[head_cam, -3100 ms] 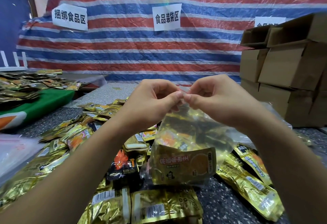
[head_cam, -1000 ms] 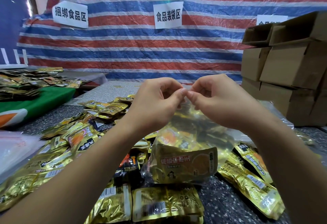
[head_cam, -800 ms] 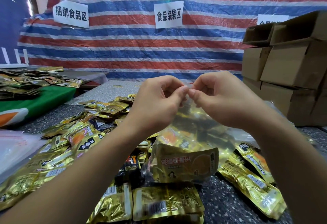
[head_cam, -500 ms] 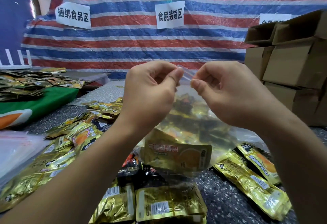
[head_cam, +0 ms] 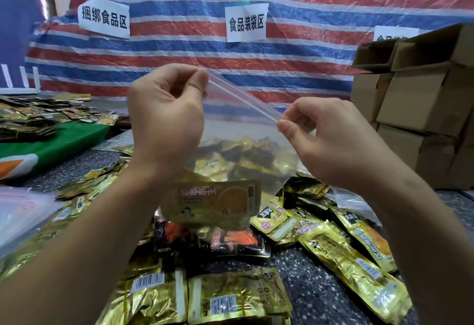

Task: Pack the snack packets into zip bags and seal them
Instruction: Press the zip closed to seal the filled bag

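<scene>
**Both hands pinching the zip strip, bag held above the tabletop**

Your left hand [head_cam: 164,117] pinches the upper left end of the zip bag [head_cam: 238,150] between thumb and curled fingers; your right hand [head_cam: 331,142] pinches the lower right end, so the zip strip [head_cam: 243,99] runs slanted between them. Whether the strip is pressed closed along its length cannot be told. The bag hangs in the air, its snack packets [head_cam: 218,201] settled at the bottom; your left wrist hides its lower left corner. Print on the packets inside is blurred.

Below, loose packets [head_cam: 341,253] cover the speckled tabletop [head_cam: 307,288] almost to its near edge, with bare surface only near the front right. Empty clear bags [head_cam: 18,212] lie at the left edge, cut off. Stacked cardboard boxes [head_cam: 420,109] crowd the right side, near your right hand.
</scene>
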Demonstrator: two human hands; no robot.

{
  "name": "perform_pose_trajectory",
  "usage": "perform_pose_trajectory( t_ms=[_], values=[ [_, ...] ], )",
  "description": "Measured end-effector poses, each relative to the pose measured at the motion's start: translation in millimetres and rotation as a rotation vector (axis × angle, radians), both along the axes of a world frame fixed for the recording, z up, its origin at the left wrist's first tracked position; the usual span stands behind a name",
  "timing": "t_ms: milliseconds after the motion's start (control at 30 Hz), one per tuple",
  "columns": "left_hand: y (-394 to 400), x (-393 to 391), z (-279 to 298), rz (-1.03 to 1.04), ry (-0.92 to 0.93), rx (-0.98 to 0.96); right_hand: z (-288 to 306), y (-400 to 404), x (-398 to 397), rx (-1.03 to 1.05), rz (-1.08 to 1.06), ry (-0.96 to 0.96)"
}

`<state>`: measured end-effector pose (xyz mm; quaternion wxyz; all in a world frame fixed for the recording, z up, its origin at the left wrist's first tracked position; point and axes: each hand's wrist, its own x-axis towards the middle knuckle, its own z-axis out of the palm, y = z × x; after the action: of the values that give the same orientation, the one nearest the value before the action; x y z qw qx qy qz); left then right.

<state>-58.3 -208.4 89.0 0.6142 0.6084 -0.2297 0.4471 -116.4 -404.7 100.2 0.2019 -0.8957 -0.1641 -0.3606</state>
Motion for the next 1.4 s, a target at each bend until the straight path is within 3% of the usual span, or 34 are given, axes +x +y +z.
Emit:
perform_pose_trajectory(
  t_ms=[533, 967, 1033, 1133, 1233, 1400],
  values=[
    [16.8, 10.9, 3.5, 0.109, -0.015, -0.027, -1.6, -2.2, 0.1, 0.012, 0.034, 0.005],
    [-5.2, 6.5, -2.5, -0.2, 0.065, 0.086, 1.2, 0.7, -3.2, 0.001, 0.077, 0.062],
    [-12.9, 2.5, -6.5, -0.282, 0.089, 0.147, -2.1, 9.9, -3.5, 0.062, 0.135, 0.138],
    [-23.6, -2.0, -12.3, -0.383, 0.114, 0.174, -13.4, 20.9, 1.7, 0.038, 0.285, 0.431],
    [-30.3, -2.3, -19.1, -0.373, 0.082, 0.237, -30.6, 24.9, 15.5, -0.041, 0.24, 0.673],
    [-35.1, 4.2, -29.8, -0.222, 0.102, 0.345, -50.0, 23.1, 34.6, 0.176, 0.193, 0.751]
  ],
)
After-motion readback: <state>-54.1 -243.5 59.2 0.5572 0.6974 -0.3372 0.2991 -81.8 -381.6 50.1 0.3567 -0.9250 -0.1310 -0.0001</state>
